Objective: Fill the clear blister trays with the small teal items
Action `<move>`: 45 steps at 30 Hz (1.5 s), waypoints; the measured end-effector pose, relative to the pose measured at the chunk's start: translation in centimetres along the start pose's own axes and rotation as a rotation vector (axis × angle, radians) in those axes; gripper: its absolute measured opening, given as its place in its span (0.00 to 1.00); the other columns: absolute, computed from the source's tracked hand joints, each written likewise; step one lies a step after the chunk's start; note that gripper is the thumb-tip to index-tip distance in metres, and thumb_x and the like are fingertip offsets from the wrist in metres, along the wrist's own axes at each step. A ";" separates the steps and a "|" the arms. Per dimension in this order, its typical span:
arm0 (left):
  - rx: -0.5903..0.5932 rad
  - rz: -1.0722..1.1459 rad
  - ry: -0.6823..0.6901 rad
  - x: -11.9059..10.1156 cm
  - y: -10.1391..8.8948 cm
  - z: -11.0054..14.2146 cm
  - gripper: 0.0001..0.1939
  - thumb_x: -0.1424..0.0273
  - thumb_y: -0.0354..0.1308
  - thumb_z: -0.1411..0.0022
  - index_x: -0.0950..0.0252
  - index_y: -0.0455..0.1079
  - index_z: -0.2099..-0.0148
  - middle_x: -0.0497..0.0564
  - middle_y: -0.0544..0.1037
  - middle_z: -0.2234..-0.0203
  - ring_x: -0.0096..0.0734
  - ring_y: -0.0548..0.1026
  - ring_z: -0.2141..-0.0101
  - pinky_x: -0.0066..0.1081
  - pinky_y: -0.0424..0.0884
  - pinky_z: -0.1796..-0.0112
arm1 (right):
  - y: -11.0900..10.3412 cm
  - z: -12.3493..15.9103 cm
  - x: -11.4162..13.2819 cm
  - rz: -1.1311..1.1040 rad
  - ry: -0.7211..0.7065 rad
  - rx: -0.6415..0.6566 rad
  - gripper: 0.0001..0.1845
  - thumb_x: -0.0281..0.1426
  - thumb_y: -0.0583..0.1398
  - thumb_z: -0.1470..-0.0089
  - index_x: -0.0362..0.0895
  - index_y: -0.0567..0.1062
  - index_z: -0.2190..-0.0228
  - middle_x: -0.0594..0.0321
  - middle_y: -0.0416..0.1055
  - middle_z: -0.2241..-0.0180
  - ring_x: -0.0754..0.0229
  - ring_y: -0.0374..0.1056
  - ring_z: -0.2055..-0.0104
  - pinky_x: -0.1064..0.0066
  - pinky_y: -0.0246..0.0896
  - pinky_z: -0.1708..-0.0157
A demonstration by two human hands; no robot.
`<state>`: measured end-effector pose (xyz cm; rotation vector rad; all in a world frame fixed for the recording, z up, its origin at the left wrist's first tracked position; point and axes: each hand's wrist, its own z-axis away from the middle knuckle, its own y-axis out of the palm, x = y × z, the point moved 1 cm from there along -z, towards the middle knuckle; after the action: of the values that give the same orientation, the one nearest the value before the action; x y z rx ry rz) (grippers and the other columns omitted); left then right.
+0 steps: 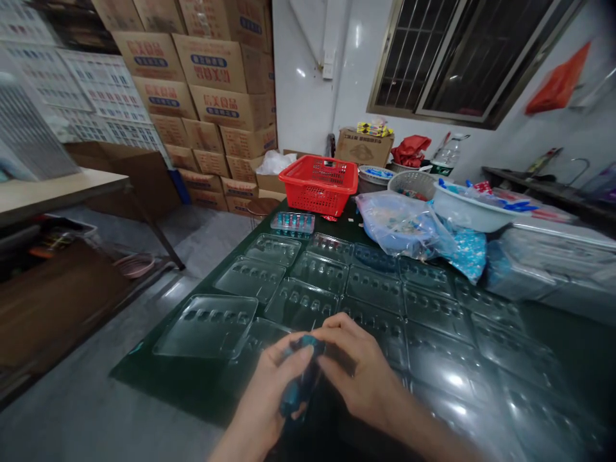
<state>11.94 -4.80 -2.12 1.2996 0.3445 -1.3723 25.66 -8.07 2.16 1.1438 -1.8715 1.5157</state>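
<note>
My left hand and my right hand meet at the near edge of a dark green table. The left hand is closed round several small blue items. The right hand's fingers pinch at the top of the same blue bunch. Both hands hover over clear plastic blister trays with rows of small pockets, laid side by side across the table. The tray nearest my left hand shows no pieces in its pockets.
A red basket, a clear bag of blue parts and a white basin stand at the far side. One filled tray lies near the basket. Stacked cardboard boxes fill the back left; a barred window is at right.
</note>
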 end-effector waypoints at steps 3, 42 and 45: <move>-0.028 0.013 -0.015 0.4 0.0 -0.2 0.11 0.64 0.54 0.48 0.63 0.63 0.62 0.44 0.65 0.85 0.18 0.58 0.88 0.20 0.51 0.89 | 0.1 0.1 -0.4 0.010 0.021 -0.005 0.12 0.24 0.54 0.51 0.47 0.70 0.64 0.65 0.65 0.69 0.66 0.62 0.67 0.74 0.57 0.68; 0.215 0.402 -0.263 0.9 -0.2 0.0 0.10 0.67 0.48 0.44 0.67 0.64 0.63 0.51 0.66 0.74 0.20 0.62 0.82 0.17 0.46 0.91 | 2.1 -1.5 -3.3 -0.568 0.564 0.133 0.04 0.28 0.53 0.55 0.41 0.67 0.77 0.69 0.62 0.83 0.70 0.59 0.82 0.80 0.49 0.83; 0.277 0.517 -0.346 1.0 -0.6 0.0 0.11 0.66 0.47 0.43 0.70 0.65 0.65 0.52 0.65 0.74 0.18 0.61 0.82 0.16 0.47 0.91 | 2.2 -1.1 -4.1 -0.608 0.586 0.182 0.05 0.29 0.53 0.54 0.40 0.67 0.75 0.68 0.62 0.83 0.70 0.58 0.82 0.80 0.48 0.85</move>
<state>11.72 -5.15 -3.18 1.2285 -0.4083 -1.1885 25.89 -5.66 -1.94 1.0569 -0.9083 1.4567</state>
